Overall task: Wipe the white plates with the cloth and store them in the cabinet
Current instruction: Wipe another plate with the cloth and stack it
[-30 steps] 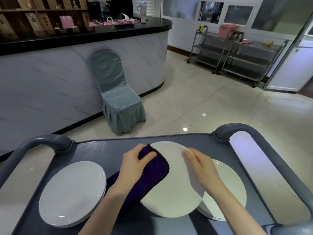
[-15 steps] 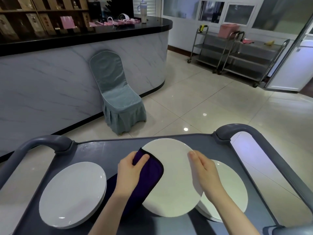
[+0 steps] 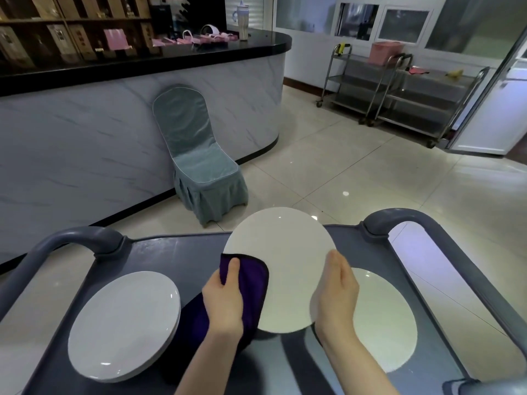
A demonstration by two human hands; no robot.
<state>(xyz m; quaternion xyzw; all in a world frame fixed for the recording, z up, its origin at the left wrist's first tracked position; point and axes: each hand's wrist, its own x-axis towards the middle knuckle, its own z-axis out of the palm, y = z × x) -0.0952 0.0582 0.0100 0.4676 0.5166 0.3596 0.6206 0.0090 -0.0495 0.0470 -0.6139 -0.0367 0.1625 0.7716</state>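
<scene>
A white plate [image 3: 285, 263] is lifted and tilted above the grey cart top [image 3: 176, 252]. My left hand [image 3: 225, 300] grips the purple cloth [image 3: 251, 283] against the plate's left edge, thumb on top of the cloth. On the plate's right edge my right hand [image 3: 336, 292] holds on, its fingers hidden behind the rim. A stack of white plates [image 3: 122, 326] sits on the cart's left side. Another white plate stack [image 3: 385, 317] lies on the right, partly under my right forearm.
The cart has raised grey handles at the far left [image 3: 71, 240] and far right [image 3: 427, 223]. Beyond it stand a covered chair [image 3: 196, 158] against a marble counter [image 3: 85, 143], and steel trolleys [image 3: 399, 92] at the back right on the tiled floor.
The plate has risen off the cart and tilted up toward me, moving farther away. Both hands went with it; the cloth slid to the plate's left edge.
</scene>
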